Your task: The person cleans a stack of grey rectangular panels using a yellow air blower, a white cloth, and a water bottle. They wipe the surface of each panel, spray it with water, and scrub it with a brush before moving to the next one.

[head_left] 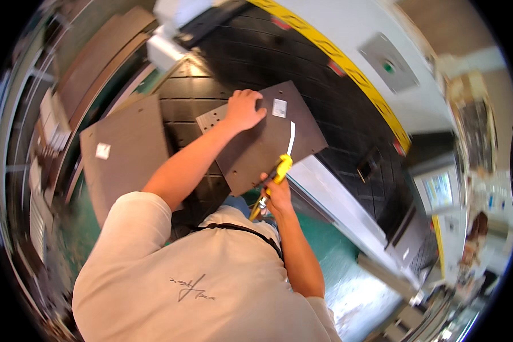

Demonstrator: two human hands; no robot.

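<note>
A brown flat plate (256,142) with small holes along its edges and a white label (279,108) lies on the dark machine bed in front of me. My left hand (245,110) is at the plate's far edge, fingers bent over it and thumb on the top face. Closed around a yellow air blow gun (283,166) is my right hand (278,195), just beyond the plate's near right side. The gun's pale, slightly bent nozzle (292,138) points up across the plate toward the label.
To my left, a second brown plate (125,151) carries a white label. A dark slotted bed (336,137) stretches right, bordered by a yellow strip (347,51) on a white machine body. A screen panel (439,190) stands at the right. Green floor (319,228) shows below.
</note>
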